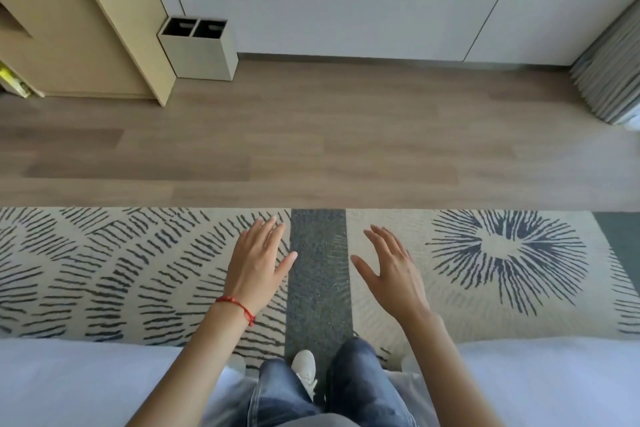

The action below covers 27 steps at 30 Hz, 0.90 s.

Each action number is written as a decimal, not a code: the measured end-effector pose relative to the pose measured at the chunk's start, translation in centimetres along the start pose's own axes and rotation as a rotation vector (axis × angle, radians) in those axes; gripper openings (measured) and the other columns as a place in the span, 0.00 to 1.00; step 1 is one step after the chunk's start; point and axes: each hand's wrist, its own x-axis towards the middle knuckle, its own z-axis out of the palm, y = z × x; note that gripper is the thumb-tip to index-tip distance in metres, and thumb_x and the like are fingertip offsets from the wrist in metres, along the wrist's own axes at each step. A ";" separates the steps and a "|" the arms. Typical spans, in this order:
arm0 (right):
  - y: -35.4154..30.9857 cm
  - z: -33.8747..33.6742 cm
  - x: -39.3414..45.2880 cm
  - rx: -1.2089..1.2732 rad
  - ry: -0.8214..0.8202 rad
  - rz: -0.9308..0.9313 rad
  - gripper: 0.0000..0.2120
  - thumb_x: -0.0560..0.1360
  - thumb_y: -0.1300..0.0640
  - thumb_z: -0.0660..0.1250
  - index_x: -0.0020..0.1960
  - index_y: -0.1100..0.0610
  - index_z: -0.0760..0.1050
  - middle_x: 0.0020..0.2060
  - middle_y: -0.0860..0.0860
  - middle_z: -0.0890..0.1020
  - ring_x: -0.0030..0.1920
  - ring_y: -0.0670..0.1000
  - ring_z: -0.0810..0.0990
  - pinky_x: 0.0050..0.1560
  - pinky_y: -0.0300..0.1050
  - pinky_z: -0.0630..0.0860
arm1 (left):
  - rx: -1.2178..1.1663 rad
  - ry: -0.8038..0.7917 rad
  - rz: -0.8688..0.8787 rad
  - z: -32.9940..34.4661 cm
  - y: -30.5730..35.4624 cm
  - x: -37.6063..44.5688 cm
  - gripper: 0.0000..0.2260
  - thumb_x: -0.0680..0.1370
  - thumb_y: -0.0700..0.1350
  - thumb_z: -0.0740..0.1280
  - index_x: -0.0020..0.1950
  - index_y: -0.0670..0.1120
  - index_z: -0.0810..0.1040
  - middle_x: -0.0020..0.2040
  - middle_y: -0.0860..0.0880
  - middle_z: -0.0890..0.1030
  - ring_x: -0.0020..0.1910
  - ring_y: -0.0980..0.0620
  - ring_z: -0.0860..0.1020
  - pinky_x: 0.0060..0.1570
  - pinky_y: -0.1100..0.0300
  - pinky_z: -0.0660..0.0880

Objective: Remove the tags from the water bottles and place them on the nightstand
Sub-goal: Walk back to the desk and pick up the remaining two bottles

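No water bottle, tag or nightstand shows in the head view. My left hand (258, 262), with a red string bracelet at the wrist, is held out over the patterned rug, fingers straight and empty. My right hand (389, 269) hangs level with it a little to the right, fingers spread and holding nothing. The two hands are apart, on either side of a dark stripe in the rug. Below them are my legs in blue jeans and one white shoe.
A patterned rug (138, 270) lies under me, with wooden floor (311, 142) beyond it. White bedding (69, 385) flanks my legs on both sides. A beige two-slot bin (201, 52) stands by a wooden cabinet (86, 35) at the far left. Grey curtain (609, 80) hangs far right.
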 end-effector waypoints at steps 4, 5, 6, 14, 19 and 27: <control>0.5 -0.2 7.2 -0.038 -0.029 -0.028 0.27 0.76 0.41 0.58 0.71 0.53 0.63 0.72 0.49 0.64 0.73 0.49 0.58 0.70 0.46 0.56 | 0.039 -0.030 -0.027 -0.1 -1.4 6.5 0.25 0.78 0.55 0.57 0.71 0.43 0.62 0.74 0.44 0.62 0.73 0.44 0.57 0.71 0.49 0.54; 0.8 -0.3 9.2 -0.039 -0.032 -0.036 0.27 0.76 0.41 0.58 0.71 0.53 0.63 0.72 0.49 0.64 0.73 0.49 0.57 0.70 0.45 0.56 | 0.041 -0.028 -0.032 0.0 -1.8 8.2 0.26 0.78 0.55 0.57 0.71 0.43 0.61 0.74 0.44 0.62 0.73 0.45 0.57 0.71 0.49 0.54; 1.0 -0.3 11.4 -0.037 -0.033 -0.047 0.27 0.76 0.41 0.58 0.70 0.53 0.63 0.72 0.49 0.64 0.73 0.49 0.57 0.70 0.45 0.56 | 0.042 -0.023 -0.038 0.0 -2.1 10.1 0.26 0.78 0.55 0.57 0.71 0.43 0.61 0.74 0.44 0.61 0.73 0.45 0.57 0.72 0.49 0.54; 1.4 -3.2 29.7 -0.019 0.000 -0.181 0.24 0.76 0.45 0.62 0.67 0.55 0.68 0.69 0.51 0.70 0.72 0.51 0.63 0.68 0.46 0.62 | 0.044 0.033 -0.148 -2.3 -3.5 25.5 0.27 0.78 0.57 0.53 0.73 0.45 0.58 0.75 0.45 0.57 0.74 0.46 0.54 0.72 0.50 0.52; 0.2 -4.5 39.5 -0.054 -0.031 -0.247 0.24 0.76 0.45 0.62 0.67 0.55 0.69 0.68 0.52 0.71 0.71 0.51 0.63 0.67 0.47 0.64 | 0.019 0.079 -0.220 -4.7 -5.2 32.7 0.26 0.78 0.56 0.56 0.72 0.43 0.61 0.74 0.44 0.59 0.74 0.44 0.55 0.71 0.49 0.54; -5.1 -1.6 53.6 -0.031 -0.052 -0.318 0.23 0.75 0.47 0.65 0.66 0.56 0.71 0.67 0.52 0.73 0.70 0.53 0.66 0.66 0.47 0.64 | 0.022 0.104 -0.297 -7.4 -13.4 43.7 0.25 0.77 0.54 0.60 0.70 0.42 0.64 0.73 0.42 0.63 0.73 0.43 0.59 0.71 0.46 0.56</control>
